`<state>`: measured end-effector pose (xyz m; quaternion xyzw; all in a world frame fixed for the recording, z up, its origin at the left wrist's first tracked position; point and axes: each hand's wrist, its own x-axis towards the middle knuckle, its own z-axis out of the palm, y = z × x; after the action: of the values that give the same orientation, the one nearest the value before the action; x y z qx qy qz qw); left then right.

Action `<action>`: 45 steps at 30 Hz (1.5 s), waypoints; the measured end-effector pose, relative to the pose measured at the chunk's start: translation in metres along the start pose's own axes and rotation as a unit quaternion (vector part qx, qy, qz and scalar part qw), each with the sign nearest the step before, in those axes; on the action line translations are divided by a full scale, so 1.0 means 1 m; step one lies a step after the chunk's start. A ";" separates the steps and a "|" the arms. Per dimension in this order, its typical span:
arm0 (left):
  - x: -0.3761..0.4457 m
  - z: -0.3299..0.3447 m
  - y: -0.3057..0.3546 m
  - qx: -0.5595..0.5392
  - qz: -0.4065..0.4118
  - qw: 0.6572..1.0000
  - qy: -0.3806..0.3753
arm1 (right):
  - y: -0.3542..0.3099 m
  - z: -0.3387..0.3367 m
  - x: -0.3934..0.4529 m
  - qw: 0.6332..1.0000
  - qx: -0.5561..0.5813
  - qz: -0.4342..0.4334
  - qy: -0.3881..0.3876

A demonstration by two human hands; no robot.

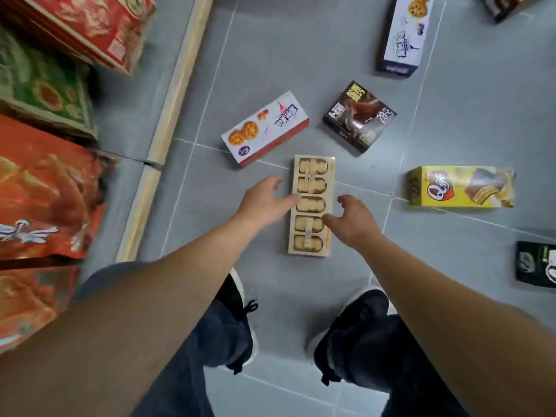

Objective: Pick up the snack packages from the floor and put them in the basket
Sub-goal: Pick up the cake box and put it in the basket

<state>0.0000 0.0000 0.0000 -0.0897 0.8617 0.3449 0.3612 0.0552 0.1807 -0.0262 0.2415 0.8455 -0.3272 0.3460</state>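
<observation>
Long cream biscuit tray pack [311, 206], laid flat on the grey tiled floor [301, 70], flanked at mid-length by left hand [262, 203] and right hand [352, 221], fingers spread, nothing gripped; white cookie box [264, 129], dark box [359, 117] and yellow box [461, 187] ranged beyond.

bare grey floor [301, 70] around the cream biscuit tray [313, 203]; white-red box [266, 129] just beyond
</observation>
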 end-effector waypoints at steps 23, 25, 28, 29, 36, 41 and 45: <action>0.126 0.095 -0.093 -0.468 -0.183 0.860 -0.087 | 0.019 0.065 0.122 0.987 0.131 -0.071 0.068; 0.123 0.090 -0.095 -0.502 -0.190 0.839 -0.092 | 0.014 0.052 0.123 0.983 0.157 -0.088 0.043; 0.118 0.084 -0.097 -0.518 -0.170 0.832 -0.104 | 0.015 0.035 0.119 0.976 0.191 -0.104 0.027; 0.118 0.082 -0.096 -0.526 -0.159 0.830 -0.097 | 0.017 0.031 0.120 0.975 0.191 -0.100 0.052; 0.120 0.075 -0.076 -0.642 -0.134 0.755 -0.019 | 0.041 0.026 0.118 0.835 0.542 0.050 0.074; 0.113 0.080 -0.069 -0.643 -0.122 0.755 -0.041 | 0.046 0.028 0.119 0.811 0.580 0.054 0.057; 0.111 0.084 -0.072 -0.651 -0.120 0.748 -0.051 | 0.053 0.025 0.118 0.796 0.600 0.061 0.048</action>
<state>-0.0036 0.0119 -0.1563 -0.3880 0.3910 0.7799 0.2972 0.0236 0.2197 -0.1487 0.4670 0.4782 -0.7356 0.1101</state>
